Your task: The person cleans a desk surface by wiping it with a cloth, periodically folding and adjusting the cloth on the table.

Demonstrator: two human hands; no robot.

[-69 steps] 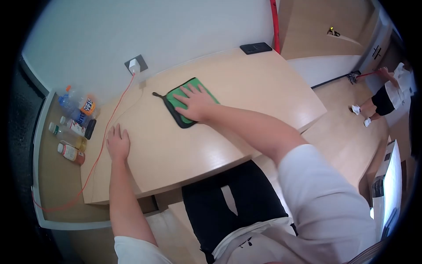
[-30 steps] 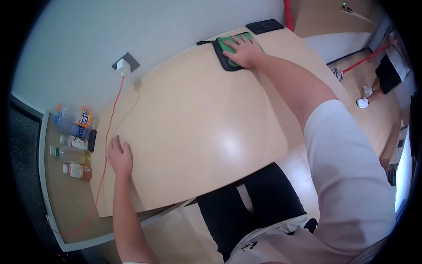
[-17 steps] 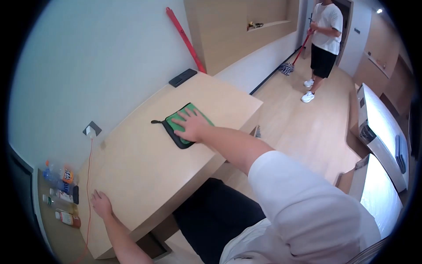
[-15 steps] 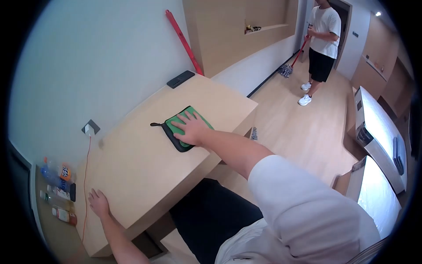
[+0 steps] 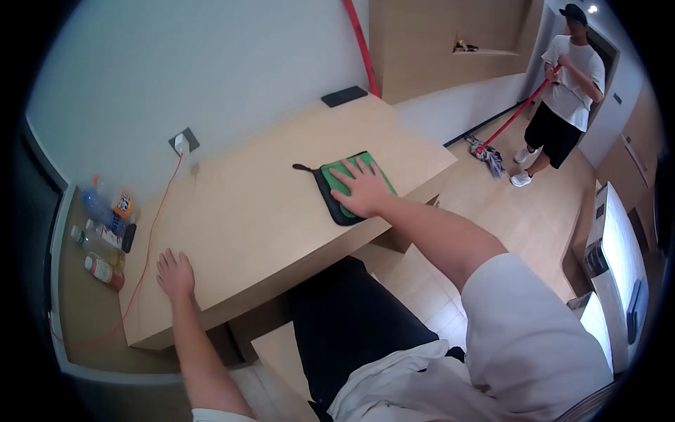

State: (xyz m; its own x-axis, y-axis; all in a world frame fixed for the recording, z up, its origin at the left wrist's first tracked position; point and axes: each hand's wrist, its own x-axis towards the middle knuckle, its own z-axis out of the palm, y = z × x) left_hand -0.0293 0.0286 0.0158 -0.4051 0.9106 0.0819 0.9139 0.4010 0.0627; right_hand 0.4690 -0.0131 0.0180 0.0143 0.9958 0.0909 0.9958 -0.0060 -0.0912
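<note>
My right hand [image 5: 363,190] lies flat on a folded green cloth with a black border [image 5: 342,204], fingers spread across it. The cloth rests near the front edge of a light wood desk [image 5: 246,232], and its small black loop sticks out to the left. Over at the desk's left end, my left hand [image 5: 176,274] is laid palm down on the wood with the fingers stretched out and nothing under them that I can see. A thin red cable [image 5: 156,235] runs over the desk just left of that hand.
Several bottles [image 5: 105,271] stand at the far left. A white plug [image 5: 181,144] sits in the wall socket. A black phone-like slab [image 5: 344,96] lies at the back, near a red pole [image 5: 363,49]. Another person [image 5: 573,91] holds a mop [image 5: 485,153] on the floor.
My view has shifted, so the desk appears further right. Both hands keep about the same places, the right one still on the cloth. The other person's mop now slants more, with its head further out.
</note>
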